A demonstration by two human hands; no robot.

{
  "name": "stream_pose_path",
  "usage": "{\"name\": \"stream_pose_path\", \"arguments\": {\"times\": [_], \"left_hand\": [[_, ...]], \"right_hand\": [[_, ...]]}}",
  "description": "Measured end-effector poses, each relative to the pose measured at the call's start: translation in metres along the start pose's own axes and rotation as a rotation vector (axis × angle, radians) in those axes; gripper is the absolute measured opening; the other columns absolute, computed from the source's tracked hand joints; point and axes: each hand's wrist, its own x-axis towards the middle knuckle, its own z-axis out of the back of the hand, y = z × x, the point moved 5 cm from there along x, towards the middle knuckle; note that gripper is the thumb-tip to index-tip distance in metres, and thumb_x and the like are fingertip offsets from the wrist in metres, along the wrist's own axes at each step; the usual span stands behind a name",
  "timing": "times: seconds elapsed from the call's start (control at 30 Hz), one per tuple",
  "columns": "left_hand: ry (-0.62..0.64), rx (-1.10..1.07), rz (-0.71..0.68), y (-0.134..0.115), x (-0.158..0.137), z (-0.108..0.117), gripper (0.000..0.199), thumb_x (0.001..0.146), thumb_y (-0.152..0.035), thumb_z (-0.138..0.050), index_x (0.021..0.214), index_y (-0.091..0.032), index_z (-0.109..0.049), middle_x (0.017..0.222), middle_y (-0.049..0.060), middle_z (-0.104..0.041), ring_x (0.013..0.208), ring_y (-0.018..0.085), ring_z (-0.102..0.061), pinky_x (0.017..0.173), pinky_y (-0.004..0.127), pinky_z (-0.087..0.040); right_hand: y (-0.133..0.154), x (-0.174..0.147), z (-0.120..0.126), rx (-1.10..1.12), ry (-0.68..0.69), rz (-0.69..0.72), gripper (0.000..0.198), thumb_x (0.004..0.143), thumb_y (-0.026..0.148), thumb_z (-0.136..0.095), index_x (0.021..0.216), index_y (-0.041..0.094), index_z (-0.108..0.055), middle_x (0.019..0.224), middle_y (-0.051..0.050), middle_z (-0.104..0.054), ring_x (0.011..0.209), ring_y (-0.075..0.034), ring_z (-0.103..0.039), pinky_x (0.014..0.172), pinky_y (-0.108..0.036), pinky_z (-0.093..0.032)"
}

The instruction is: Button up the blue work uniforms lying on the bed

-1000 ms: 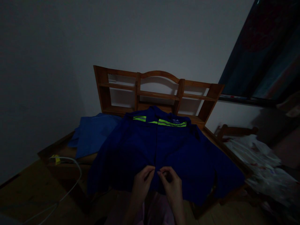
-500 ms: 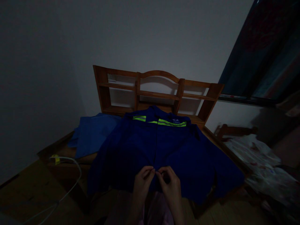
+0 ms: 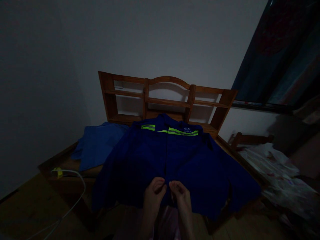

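A dark blue work jacket (image 3: pixel 197 160) with yellow-green reflective strips across the chest lies spread over a wooden desk, its collar toward the shelf and its hem toward me. At the lower part of its front opening, my left hand (image 3: pixel 155 191) has thumb and fingertips pinched on the jacket's edge. Close beside it on the other side of the opening, my right hand (image 3: pixel 180 193) is also pinched at the fabric. The dim light hides any button or small fastener between the fingertips.
Behind the jacket stands a wooden shelf unit (image 3: pixel 168 100) against the wall. Folded lighter blue cloth (image 3: pixel 100 143) lies at the left of the desk (image 3: pixel 67 163). A white cable (image 3: pixel 83 188) with a yellow tag hangs at the left corner. Plastic bags (image 3: pixel 272 160) sit at the right.
My hands have drawn slightly apart at the front opening, and the right hand has turned with its fingers curled more inward. The jacket stays in place.
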Motion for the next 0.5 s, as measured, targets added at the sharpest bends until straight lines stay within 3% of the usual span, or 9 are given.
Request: {"name": "stream_pose_path", "arguments": {"times": [0.2,0.33,0.43,0.5], "left_hand": [[-0.055,0.253,-0.078,-0.002,-0.003,0.002,0.022,0.075,-0.038,-0.058,0.085,-0.019,-0.06,0.079,0.003,-0.067,0.075,0.017,-0.065,0.07,0.026,-0.049],[0.037,0.439,-0.046,-0.01,-0.005,0.003,0.025,0.079,-0.044,-0.052,0.077,-0.021,-0.06,0.068,0.001,-0.065,0.065,0.017,-0.062,0.062,0.024,-0.043],[0.108,0.528,-0.02,-0.006,-0.014,0.017,0.027,0.078,-0.047,-0.051,0.076,-0.023,-0.064,0.069,0.004,-0.066,0.066,0.019,-0.062,0.064,0.027,-0.042],[0.138,0.553,-0.03,0.004,-0.026,0.034,0.024,0.069,-0.044,-0.06,0.082,-0.025,-0.069,0.078,0.008,-0.068,0.072,0.023,-0.063,0.07,0.031,-0.044]], "right_hand": [[-0.007,0.001,0.002,0.133,-0.029,0.013,0.033,0.072,0.046,-0.066,0.08,0.014,-0.064,0.052,0.003,-0.051,0.048,-0.009,-0.045,0.048,-0.021,-0.035],[-0.005,0.004,0.013,0.211,-0.041,0.038,0.035,0.075,0.043,-0.064,0.097,0.017,-0.062,0.081,-0.004,-0.065,0.057,-0.011,-0.054,0.055,-0.023,-0.043],[0.006,0.003,0.031,0.142,-0.067,0.06,0.033,0.076,0.044,-0.062,0.095,0.016,-0.063,0.087,-0.006,-0.066,0.06,-0.012,-0.056,0.057,-0.024,-0.045],[0.015,-0.001,0.045,0.061,-0.082,0.075,0.033,0.077,0.045,-0.061,0.092,0.016,-0.064,0.084,-0.006,-0.065,0.06,-0.013,-0.056,0.058,-0.024,-0.045]]}}
